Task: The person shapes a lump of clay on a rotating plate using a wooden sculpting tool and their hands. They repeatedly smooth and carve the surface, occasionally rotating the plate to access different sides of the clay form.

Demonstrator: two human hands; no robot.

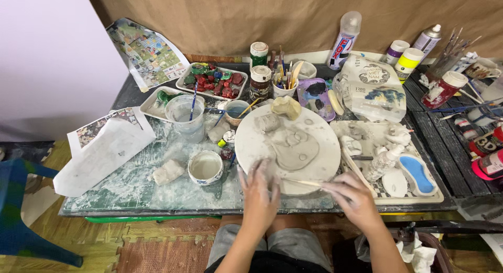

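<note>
While our left hand (260,192) lies flat with fingers spread on the round clay-smeared board (251,142) at the counter's (131,192) near edge, we log our right hand (352,195) clamped on a thin wooden stick (305,183) touching that board.

Small bowl (205,167) crowds round board (319,127) left; tray (419,198) right; near edge open.

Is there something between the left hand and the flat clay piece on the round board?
Nothing visible. The left hand rests on the near edge of the round board, and only bare board lies between it and the flat clay piece. The right hand holds a thin wooden stick off to the side.
</note>
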